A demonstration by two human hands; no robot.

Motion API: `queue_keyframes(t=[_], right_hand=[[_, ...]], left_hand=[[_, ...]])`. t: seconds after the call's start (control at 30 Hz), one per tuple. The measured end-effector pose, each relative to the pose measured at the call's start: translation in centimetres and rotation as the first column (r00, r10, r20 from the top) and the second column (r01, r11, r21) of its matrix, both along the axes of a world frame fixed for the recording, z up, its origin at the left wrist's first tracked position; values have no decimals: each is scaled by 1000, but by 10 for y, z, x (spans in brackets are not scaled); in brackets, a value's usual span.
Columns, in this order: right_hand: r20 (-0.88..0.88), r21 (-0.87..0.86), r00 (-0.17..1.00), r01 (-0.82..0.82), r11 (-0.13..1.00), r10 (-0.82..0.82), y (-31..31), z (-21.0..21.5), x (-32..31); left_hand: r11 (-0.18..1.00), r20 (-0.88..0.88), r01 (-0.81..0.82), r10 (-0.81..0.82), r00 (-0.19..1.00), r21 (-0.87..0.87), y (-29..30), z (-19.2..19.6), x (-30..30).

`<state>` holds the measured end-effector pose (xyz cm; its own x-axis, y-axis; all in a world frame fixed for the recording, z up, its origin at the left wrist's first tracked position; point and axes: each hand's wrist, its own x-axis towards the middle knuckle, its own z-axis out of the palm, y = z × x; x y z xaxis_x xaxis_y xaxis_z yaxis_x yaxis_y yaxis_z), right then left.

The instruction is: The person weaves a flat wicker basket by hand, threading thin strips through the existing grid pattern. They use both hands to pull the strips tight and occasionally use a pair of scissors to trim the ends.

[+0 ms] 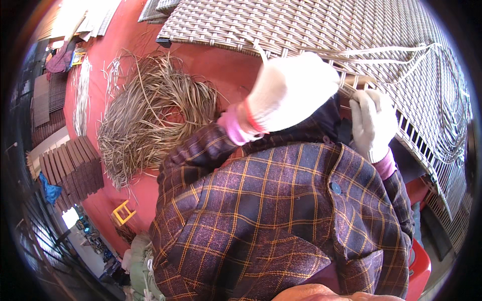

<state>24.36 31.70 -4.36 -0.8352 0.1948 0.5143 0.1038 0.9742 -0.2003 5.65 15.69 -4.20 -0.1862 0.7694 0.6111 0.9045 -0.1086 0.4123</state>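
A large woven wicker panel (301,25) of grey-beige flat strands lies across the top of the head view, its near edge toward me. My left hand (296,90), in a white glove and slightly blurred, is closed at that edge; what its fingers hold is hidden. A loose strand (261,52) rises beside the glove. Between my hands a tan, wooden-looking handle (360,80) shows at the edge; I cannot tell whether it is held. My right hand (371,120), also gloved in white, is closed with curled fingers over the panel's edge. Long loose strands (401,65) trail over the weave.
A big heap of loose strands (155,115) lies on the red floor cloth (140,195) to the left. Beyond it are stacked brown slatted panels (70,168) and a small yellow frame (123,213). Part of a red seat (419,268) shows at lower right.
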Motion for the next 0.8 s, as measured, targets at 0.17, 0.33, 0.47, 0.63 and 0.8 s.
queue_keyframes(t=[0.17,0.33,0.47,0.63,0.8], right_hand=[[-18,-136,998,-56,989,54,3,7,-3],[-193,-91,953,-255,963,234,-16,13,-47],[17,-26,972,-234,972,234,-33,5,-87],[-182,-198,890,-450,871,418,-30,-2,-62],[189,-596,847,-303,744,497,15,-15,25]], left_hand=[[974,-265,-228,218,939,-7,-59,25,-76],[943,-211,-253,208,955,-214,-77,5,-83],[945,-293,-238,167,941,-226,-74,2,-83],[965,-329,-190,123,936,-180,-73,13,-91],[989,-287,-129,104,952,-71,-47,14,-78]])
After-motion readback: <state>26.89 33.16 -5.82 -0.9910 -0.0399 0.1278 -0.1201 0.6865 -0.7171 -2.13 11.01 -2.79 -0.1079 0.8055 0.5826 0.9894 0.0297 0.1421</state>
